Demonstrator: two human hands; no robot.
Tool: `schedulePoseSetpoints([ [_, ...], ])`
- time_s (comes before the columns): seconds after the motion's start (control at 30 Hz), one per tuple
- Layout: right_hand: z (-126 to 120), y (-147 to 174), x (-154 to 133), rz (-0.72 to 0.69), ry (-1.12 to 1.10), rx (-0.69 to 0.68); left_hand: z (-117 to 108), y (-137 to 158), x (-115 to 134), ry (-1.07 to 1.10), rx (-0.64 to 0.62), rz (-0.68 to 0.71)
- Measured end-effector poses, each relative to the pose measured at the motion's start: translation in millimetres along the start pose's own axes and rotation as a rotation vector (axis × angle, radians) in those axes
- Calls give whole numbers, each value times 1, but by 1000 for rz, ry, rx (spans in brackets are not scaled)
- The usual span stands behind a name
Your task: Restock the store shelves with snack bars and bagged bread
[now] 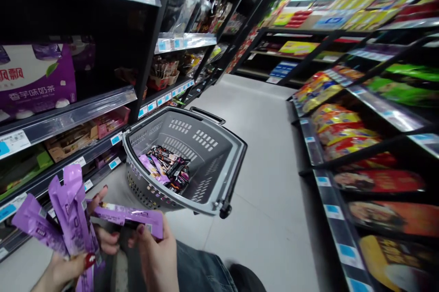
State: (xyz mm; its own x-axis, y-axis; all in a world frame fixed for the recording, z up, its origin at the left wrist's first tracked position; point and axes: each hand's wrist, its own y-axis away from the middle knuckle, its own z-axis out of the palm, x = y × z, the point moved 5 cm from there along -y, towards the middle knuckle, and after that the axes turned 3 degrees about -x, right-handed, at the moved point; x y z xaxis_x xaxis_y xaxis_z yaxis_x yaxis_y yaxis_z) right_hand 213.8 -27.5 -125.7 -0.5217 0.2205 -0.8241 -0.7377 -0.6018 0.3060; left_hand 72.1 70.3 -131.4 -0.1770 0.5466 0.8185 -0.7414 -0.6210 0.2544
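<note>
My left hand (70,267) is wrapped round a fanned bunch of purple stick packets (70,216) at the lower left. Between the thumb and fingers of my right hand (158,255) is a single purple stick packet (128,214), lying nearly level. Its left end meets the outstretched fingers of my left hand; whether they grip it I cannot tell. Just beyond both hands, a grey shopping basket (214,182) stands on the floor. Inside it lie a few purple packets (154,168) and several dark packets (176,177).
Shelves with price tags (15,141) run along the left, holding a large purple box (37,77). On the right, slanted shelves carry bagged goods (350,132) and red packs (380,181). A pale floor aisle (260,164) runs between them. My knee (202,267) shows below.
</note>
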Motion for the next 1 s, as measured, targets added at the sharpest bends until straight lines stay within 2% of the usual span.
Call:
schedulePoseSetpoints([
  [0.1, 0, -2, -11, -32, 109, -49, 11, 3, 15, -48, 60, 10],
  [0.2, 0, -2, -24, -45, 132, -62, 17, 6, 23, 6, 66, 19],
  [0.4, -2, 1, -32, -19, 104, -13, 18, 10, 25, 172, 129, -46],
  [0.57, -4, 1, -33, -22, 75, -15, 25, 10, 31, 164, 150, -66],
  [0.8, -3, -5, -35, -5, 8, -6, 26, 10, 27, 186, 199, -150],
  [1.0, -7, -6, -36, -21, 35, 9, 31, 10, 26, 191, 163, -245],
])
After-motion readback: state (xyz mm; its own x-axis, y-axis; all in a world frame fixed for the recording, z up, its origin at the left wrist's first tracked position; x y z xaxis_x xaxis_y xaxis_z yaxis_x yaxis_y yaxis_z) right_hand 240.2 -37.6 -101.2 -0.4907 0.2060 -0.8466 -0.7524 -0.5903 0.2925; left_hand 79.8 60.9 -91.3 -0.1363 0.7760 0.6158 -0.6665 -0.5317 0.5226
